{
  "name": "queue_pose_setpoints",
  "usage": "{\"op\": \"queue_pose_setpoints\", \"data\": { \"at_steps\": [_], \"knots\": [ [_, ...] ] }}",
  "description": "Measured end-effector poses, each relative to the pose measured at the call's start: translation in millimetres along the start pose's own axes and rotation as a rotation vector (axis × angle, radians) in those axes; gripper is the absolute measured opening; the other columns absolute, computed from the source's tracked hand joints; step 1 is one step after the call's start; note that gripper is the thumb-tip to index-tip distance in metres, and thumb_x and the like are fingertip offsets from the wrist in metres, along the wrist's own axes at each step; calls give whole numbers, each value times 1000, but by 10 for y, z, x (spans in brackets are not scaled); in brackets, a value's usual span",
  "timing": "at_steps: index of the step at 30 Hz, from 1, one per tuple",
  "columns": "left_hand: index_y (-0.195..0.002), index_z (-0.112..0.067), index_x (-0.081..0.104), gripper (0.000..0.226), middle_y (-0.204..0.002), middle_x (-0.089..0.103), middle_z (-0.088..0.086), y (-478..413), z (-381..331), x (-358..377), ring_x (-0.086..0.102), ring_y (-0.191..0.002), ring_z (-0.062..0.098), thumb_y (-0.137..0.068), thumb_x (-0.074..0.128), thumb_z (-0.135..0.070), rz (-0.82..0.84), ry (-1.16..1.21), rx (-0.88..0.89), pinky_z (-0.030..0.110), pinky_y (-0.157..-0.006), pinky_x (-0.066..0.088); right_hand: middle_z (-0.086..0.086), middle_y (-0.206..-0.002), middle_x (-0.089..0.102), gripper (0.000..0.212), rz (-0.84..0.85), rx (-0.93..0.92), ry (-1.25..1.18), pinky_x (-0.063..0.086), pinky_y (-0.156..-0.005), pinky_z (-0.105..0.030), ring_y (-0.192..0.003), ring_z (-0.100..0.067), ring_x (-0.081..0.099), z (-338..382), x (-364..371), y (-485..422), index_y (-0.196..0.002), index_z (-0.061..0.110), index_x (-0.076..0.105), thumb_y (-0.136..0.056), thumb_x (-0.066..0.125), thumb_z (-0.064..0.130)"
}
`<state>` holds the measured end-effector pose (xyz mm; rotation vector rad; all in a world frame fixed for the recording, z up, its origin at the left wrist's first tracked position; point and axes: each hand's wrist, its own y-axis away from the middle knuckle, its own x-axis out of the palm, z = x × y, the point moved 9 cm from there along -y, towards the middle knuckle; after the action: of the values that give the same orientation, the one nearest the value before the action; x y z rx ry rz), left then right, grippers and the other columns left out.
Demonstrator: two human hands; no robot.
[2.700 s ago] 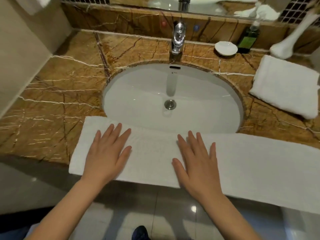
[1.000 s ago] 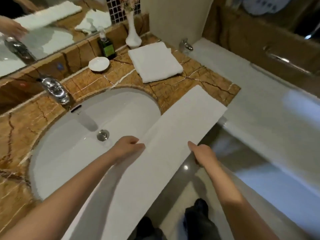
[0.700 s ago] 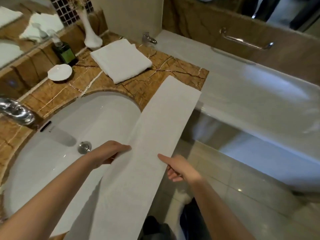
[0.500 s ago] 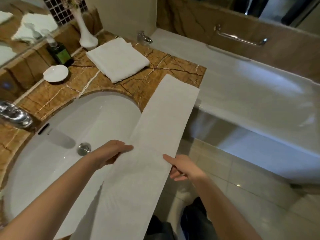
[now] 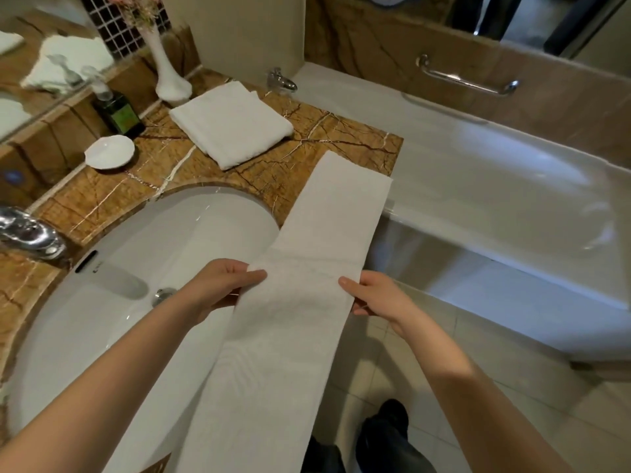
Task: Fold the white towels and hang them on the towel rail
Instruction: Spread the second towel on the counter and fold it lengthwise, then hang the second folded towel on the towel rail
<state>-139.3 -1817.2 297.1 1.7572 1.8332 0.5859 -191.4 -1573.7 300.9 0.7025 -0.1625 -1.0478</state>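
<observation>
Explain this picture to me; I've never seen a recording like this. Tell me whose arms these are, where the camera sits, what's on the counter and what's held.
No machine here: a person wears a wide-angle camera on the head, looking down at their own arms. The left hand and right hand each pinch one long edge of a long white towel, whose far end lies on the marble counter. Also on the counter: a folded towel, a white dish, a green bottle and a white vase. The sink sits left, a bathtub right.
</observation>
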Motion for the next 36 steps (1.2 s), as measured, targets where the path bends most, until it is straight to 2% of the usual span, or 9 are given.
{"op": "queue_pose_setpoints", "data": {
  "at_steps": [3,7,12,16,17,20,26,32,36],
  "knots": [
    [-80,-7,73,19,-83,74,6,88,-258,-24,68,-75,15,-82,71,-25,-28,-3,74,22,-64,54,-2,-81,63,15,18,-66,4,49,-56,-13,-64,-8,53,294,-103,50,-82,20,65,-94,58,25],
    [-65,-12,71,19,-76,71,5,215,-635,-72,66,-74,14,-81,73,-23,-88,-15,179,27,-74,54,-9,-82,62,18,38,-124,31,51,-58,-14,-64,-10,54,635,-256,109,-80,12,67,-92,61,23],
    [-73,-8,75,11,-74,71,2,359,-1027,-229,63,-70,11,-74,79,-18,-281,82,306,23,-67,53,-18,-89,65,27,34,-188,97,52,-66,-22,-70,-14,57,972,-465,157,-102,-7,66,-92,61,18],
    [-78,-5,74,15,-80,69,9,502,-1286,-201,61,-79,18,-74,79,-18,-324,107,353,34,-78,49,-22,-99,69,30,-16,-259,204,53,-81,-38,-78,-19,60,1289,-631,207,-106,-7,65,-92,61,20],
    [-77,-5,74,14,-81,69,10,555,-1368,-191,61,-80,18,-74,78,-18,-329,112,372,35,-80,49,-18,-93,70,30,-21,-277,208,54,-79,-38,-76,-16,61,1370,-674,224,-106,-7,65,-92,61,20],
    [-76,-8,75,12,-82,70,8,724,-1592,-190,63,-83,17,-74,78,-19,-355,141,417,37,-84,50,3,-75,69,18,-19,-352,194,49,-62,-20,-64,-4,59,1650,-766,319,-97,5,70,-93,60,20],
    [-72,-16,76,6,-81,71,3,1065,-1944,-178,62,-85,16,-72,78,-22,-465,225,491,33,-82,48,-12,-80,60,36,-132,-479,187,47,-67,-28,-73,-18,54,2209,-985,503,-95,-11,64,-92,60,25],
    [-70,-29,78,3,-80,74,-4,1533,-2352,-186,64,-82,14,-73,77,-28,-603,183,598,24,-67,51,-11,-75,50,42,-116,-577,216,39,-61,-30,-68,-20,45,2705,-1099,648,-88,-10,62,-94,57,31],
    [-70,-27,78,8,-71,72,-6,1819,-2520,-247,62,-74,10,-77,74,-30,-705,222,642,21,-64,52,-7,-74,45,44,-44,-693,255,36,-59,-29,-66,-17,42,3041,-1034,740,-91,-9,60,-93,57,36]
  ]
}}
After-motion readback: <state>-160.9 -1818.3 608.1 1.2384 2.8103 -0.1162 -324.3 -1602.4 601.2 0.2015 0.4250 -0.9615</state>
